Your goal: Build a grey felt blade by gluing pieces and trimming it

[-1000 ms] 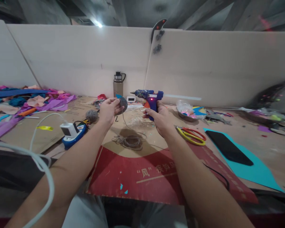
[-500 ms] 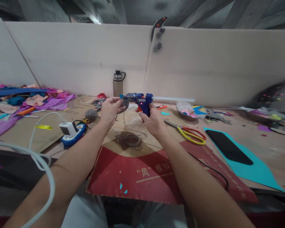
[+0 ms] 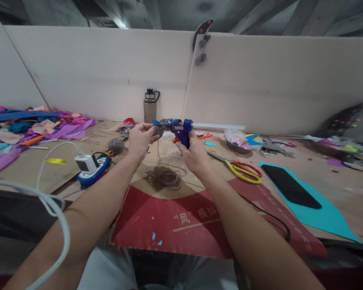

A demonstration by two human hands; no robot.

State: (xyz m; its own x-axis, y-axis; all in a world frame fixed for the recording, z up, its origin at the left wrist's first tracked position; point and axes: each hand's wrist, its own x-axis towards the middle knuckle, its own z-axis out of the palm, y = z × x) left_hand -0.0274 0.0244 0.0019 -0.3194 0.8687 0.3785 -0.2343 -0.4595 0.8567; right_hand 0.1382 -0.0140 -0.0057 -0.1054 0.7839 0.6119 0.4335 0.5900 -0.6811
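Note:
My right hand (image 3: 193, 155) is wrapped round the grip of a blue hot-glue gun (image 3: 181, 127) with a red light on its side; a clear glue stick (image 3: 219, 126) pokes out of its back. The gun's nozzle touches a small round grey disc (image 3: 159, 131) that my left hand (image 3: 140, 140) pinches between thumb and fingers. A thin grey string hangs from the disc down to a loose coil of string (image 3: 163, 177) on the cardboard below.
Yellow-and-red scissors (image 3: 242, 170) and a black phone (image 3: 290, 186) on a teal sheet lie at the right. A grey ball of yarn (image 3: 116, 145), a white charger on a blue power strip (image 3: 90, 166) and a bottle (image 3: 150, 106) stand at the left and back. Paper scraps (image 3: 48, 127) cover the far left.
My right hand has brought the glue gun leftwards until its nozzle meets the disc. My left hand has kept the disc in about the same place.

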